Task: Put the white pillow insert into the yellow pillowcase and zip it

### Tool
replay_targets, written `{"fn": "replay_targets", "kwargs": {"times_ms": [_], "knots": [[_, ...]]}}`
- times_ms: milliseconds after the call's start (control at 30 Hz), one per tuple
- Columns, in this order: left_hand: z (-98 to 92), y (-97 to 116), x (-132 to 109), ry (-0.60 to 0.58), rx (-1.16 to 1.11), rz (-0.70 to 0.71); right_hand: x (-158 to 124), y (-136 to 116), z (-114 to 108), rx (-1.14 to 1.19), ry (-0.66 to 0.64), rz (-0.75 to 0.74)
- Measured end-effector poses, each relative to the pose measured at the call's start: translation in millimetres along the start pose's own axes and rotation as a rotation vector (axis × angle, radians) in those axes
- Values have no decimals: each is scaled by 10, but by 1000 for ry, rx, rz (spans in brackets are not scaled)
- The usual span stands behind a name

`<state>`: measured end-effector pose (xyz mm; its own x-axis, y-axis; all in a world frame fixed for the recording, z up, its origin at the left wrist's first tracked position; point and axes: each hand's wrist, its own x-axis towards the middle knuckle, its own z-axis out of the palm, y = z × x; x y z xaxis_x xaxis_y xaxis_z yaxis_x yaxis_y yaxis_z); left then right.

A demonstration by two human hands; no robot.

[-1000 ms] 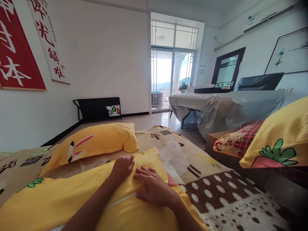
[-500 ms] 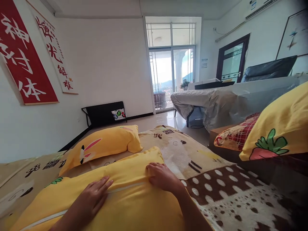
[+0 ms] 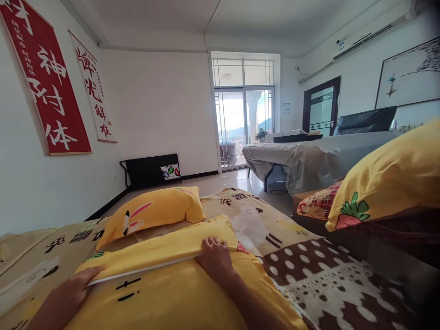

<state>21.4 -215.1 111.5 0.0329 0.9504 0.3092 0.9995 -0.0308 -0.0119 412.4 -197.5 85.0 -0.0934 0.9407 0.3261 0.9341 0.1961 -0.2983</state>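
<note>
A yellow pillow in a pillowcase [image 3: 165, 298] lies before me on the bed, with a white strip running across it and black marks below the strip. At the strip's left end, my left hand [image 3: 70, 293] has its fingers closed on the pillowcase edge; the thumb is hidden. My right hand [image 3: 216, 259] presses on the fabric near the strip's right end, its fingers curled into the pillowcase. Between the hands the strip runs nearly straight. Just beyond lies another yellow pillow [image 3: 154, 211] with a pink-eared rabbit print, apart from both hands.
A patterned blanket [image 3: 247, 220] covers the bed. At the right, a yellow pillow with a carrot print [image 3: 388, 178] rests over a red plaid cloth [image 3: 319, 200]. Farther off stand a plastic-covered table [image 3: 285, 153] and a black folded panel [image 3: 144, 172] against the wall.
My left hand has moved left to the strip's end, and the right has shifted slightly left and curled. The strip looks straighter, and black marks now show below it. The view has tilted up.
</note>
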Motion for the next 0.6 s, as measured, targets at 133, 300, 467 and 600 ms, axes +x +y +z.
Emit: {"fn": "replay_targets", "kwargs": {"times_ms": [133, 300, 467, 600], "knots": [[-255, 130, -209, 37, 55, -152, 100, -46, -57, -124, 7, 68], [-783, 682, -228, 236, -17, -149, 328, 173, -588, -182, 28, 125], [-618, 932, -313, -6, 91, -24, 519, 497, -997, -234, -106, 24], [-259, 972, -392, -136, 96, 49, 637, 601, -845, -260, -302, -50]]}}
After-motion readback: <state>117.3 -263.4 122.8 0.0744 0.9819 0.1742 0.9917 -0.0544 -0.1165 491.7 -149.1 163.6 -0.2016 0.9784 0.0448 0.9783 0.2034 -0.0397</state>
